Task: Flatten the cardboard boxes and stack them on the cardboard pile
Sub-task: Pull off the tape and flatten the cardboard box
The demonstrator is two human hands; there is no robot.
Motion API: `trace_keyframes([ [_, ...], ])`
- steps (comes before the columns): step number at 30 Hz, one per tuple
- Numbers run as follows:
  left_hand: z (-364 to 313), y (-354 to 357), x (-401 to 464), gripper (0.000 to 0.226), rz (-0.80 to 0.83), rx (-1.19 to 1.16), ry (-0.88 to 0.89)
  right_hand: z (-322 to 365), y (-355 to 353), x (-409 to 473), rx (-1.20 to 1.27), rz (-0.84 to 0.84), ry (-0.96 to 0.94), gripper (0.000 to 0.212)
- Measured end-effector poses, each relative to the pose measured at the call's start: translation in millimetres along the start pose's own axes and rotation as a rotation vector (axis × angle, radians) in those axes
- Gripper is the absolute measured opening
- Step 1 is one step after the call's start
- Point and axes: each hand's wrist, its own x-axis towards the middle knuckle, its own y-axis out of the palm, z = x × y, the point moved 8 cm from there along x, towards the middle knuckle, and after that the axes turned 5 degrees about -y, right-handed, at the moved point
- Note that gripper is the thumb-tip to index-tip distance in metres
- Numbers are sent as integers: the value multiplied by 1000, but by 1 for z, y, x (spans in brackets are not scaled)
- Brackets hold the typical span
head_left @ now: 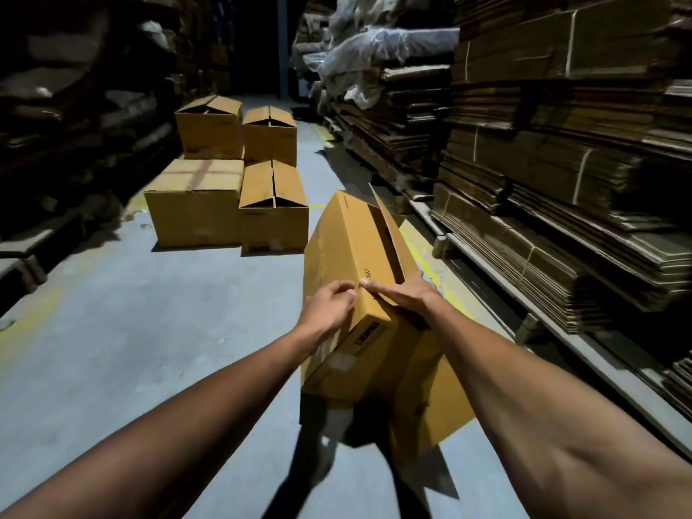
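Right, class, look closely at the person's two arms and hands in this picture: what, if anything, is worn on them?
Nothing is worn that shows. The left hand and right hand are bare, with no gloves, and no rings can be made out. Both forearms are uncovered right to the picture's lower edge: no sleeves, cuffs, watch or wristbands in view. No markings can be made out in this dim light.

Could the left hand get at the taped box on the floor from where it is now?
Probably not yet. The left hand is busy on the held box, and the taped box sits well beyond it across bare floor; nothing blocks the way.
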Motion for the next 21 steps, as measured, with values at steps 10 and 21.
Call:
trace_keyframes([
  [10,97,-1,32,120,46,57,-451,45,14,2,-239,14,-115,120],
  [21,163,-6,21,128,179,-100,-595,15,5,0,-50,98,-236,94],
])
